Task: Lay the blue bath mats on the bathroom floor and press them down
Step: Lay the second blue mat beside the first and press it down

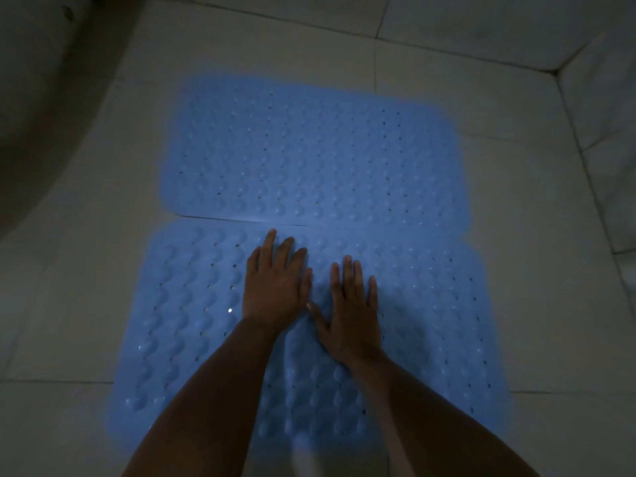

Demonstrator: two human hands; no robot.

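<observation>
While both palms lie flat on it, the near blue mat (192,304) stretches left to right across the tiled floor (69,270). Left hand (275,287) and right hand (351,311) sit side by side near its far edge, fingers (272,242) straight and released. Beyond, the far blue mat (309,153) lies parallel, edges touching

Under the left hand (275,290) and the right hand (351,315), the near blue mat (192,304) looks like soft, rubbery plastic, its surface raised in rounded bumps and pierced by small holes, with a faint sheen on some bumps. Beyond the fingertips, the far blue mat (309,153) shows the same bumpy, perforated finish. Around both, the floor (79,270) is smooth, pale tile with thin grout lines, dull in the dim light.
</observation>
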